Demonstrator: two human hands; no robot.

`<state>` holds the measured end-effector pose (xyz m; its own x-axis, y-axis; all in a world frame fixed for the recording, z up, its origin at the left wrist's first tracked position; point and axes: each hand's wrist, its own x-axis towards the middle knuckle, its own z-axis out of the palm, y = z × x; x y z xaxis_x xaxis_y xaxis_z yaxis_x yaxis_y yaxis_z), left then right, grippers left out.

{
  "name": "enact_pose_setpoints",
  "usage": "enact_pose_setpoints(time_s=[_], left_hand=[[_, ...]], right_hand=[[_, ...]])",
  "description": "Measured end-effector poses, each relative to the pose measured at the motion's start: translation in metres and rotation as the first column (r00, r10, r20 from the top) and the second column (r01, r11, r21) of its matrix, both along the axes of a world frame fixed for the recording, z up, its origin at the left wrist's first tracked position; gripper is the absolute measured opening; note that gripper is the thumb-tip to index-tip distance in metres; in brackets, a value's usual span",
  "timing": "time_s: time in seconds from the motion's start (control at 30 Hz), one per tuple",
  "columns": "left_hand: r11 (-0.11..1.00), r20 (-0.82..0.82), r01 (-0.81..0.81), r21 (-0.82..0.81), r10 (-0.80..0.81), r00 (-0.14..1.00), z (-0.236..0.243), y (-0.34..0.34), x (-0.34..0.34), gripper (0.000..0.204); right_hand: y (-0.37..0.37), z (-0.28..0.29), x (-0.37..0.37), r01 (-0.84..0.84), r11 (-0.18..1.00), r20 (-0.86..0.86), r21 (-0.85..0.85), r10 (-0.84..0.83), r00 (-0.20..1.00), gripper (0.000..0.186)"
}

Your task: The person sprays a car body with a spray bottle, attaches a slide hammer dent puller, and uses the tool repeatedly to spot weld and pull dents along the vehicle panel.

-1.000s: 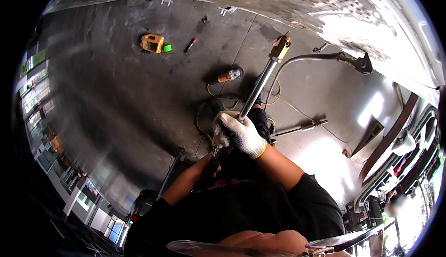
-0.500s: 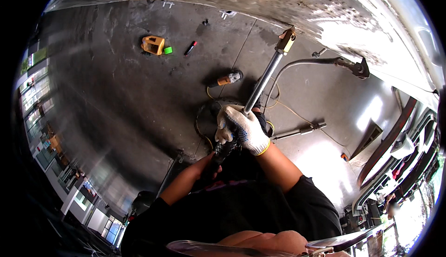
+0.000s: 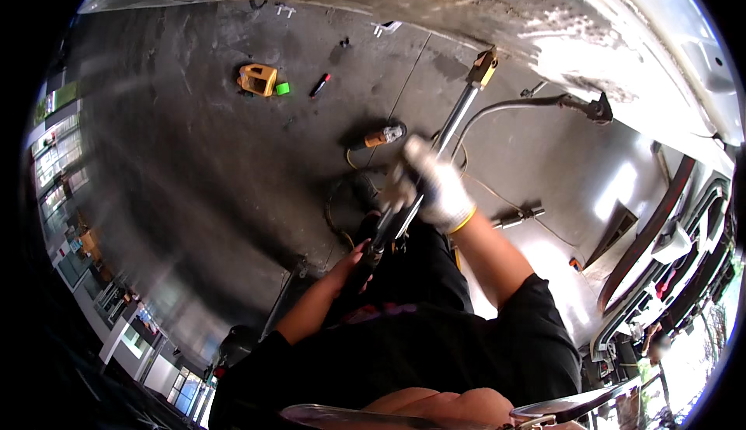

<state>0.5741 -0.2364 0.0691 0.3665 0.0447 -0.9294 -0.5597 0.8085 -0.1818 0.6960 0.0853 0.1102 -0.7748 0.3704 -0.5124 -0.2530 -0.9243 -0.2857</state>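
My bare left hand (image 3: 356,265) grips the black rear end of a long metal rod tool (image 3: 463,113). The tool slants up and right, and its brass-coloured block (image 3: 483,69) meets the lower edge of a scuffed pale vehicle panel (image 3: 435,3). My right hand (image 3: 444,193), in a white knit glove with blue dots and a yellow cuff, is at the middle of the rod. Motion smears its fingers, so I cannot tell whether they close round it. Part of the rod is hidden behind the glove.
On the floor lie an orange angle grinder (image 3: 384,135), a yellow plastic casing (image 3: 257,80), a green block (image 3: 283,88) and a red-and-black marker (image 3: 321,85). A thick cable (image 3: 497,107) runs to a dark clamp (image 3: 598,108). Vehicle panels (image 3: 684,236) stand at right.
My gloved right hand has moved up and right along the rod, away from the black grip. My left hand stays on the grip, and the brass-coloured block remains at the panel.
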Motion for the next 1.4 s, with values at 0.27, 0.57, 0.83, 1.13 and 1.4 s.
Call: enact_pose_setpoints(time_s=[0.27,0.57,0.83,1.13,1.4], left_hand=[[0.988,0.028,0.028,-0.154,-0.023,0.999,-0.018,-0.071,-0.022,0.062],[0.969,-0.296,0.132,0.206,-0.067,0.953,0.036,-0.008,0.002,0.065],[1.000,-0.174,0.013,0.017,-0.010,0.985,0.002,-0.015,0.006,0.053],[0.999,-0.082,-0.047,0.004,0.047,0.995,-0.002,-0.020,0.003,0.056],[0.998,-0.057,-0.019,-0.065,0.016,0.998,-0.003,-0.020,-0.004,0.055]], right_hand=[[-0.112,-0.034,0.008,-0.384,0.903,0.313,0.195,0.314,0.896,0.036],[-0.096,-0.005,-0.006,-0.055,0.996,0.121,-0.074,0.064,0.991,0.035],[-0.057,-0.004,-0.008,-0.012,0.996,0.000,-0.090,0.012,1.000,0.040],[-0.055,-0.009,-0.009,0.026,0.992,-0.012,-0.124,-0.028,1.000,0.040],[-0.051,-0.003,-0.013,-0.007,0.998,0.091,-0.069,0.013,0.996,0.040]])
